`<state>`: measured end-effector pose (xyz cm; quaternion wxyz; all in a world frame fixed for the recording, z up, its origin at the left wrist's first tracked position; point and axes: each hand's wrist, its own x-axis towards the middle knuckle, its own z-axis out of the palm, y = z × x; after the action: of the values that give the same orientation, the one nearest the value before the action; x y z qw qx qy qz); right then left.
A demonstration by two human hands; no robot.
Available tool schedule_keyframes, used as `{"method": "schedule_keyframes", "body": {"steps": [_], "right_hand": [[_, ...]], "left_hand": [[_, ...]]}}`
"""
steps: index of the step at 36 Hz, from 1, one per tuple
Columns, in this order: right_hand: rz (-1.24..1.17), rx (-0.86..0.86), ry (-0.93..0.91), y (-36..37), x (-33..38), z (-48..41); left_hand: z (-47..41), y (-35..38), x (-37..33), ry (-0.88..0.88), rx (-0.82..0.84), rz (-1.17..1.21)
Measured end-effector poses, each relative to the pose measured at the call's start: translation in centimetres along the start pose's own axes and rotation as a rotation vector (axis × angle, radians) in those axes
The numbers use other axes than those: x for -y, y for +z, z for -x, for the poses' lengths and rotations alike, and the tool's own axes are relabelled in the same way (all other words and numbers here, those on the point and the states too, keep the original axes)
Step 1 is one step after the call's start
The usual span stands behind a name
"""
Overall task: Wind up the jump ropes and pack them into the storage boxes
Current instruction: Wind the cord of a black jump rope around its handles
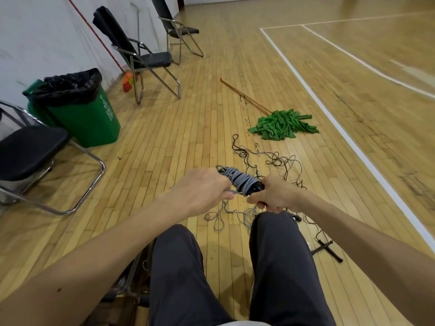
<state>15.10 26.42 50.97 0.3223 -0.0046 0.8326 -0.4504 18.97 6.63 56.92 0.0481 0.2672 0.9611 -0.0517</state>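
Note:
A grey jump rope (237, 178) is wound in tight coils round its black handles (255, 187). My left hand (202, 189) grips the coiled end and pinches a strand of the rope. The bare black handle end sits in the grip of my right hand (274, 196). A loose grey tail (226, 215) hangs from the bundle to the floor between my knees. More ropes, brown and grey, lie tangled on the wooden floor (273, 161) just beyond my hands. No storage box is in view.
I sit with both knees (277, 243) under my hands. A green mop (282, 124) lies ahead on the floor. A green bin (80, 114) and black folding chairs (146, 60) stand at the left by the wall. Black handles (327, 249) lie at my right.

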Motion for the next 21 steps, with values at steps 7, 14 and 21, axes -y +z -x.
{"method": "schedule_keyframes", "body": {"steps": [7,14,21], "right_hand": [[0.222,0.254,0.072,0.3,1.0,1.6],[0.373,0.405,0.046,0.7,1.5,3.0],[0.465,0.494,-0.024,1.3,1.6,4.3]], "left_hand": [[-1.0,-2.3,0.6,0.247,0.017,-0.121],[-1.9,-3.5,0.8,0.313,-0.029,-0.034],[-2.4,-3.4,0.2,0.270,0.026,0.107]]}}
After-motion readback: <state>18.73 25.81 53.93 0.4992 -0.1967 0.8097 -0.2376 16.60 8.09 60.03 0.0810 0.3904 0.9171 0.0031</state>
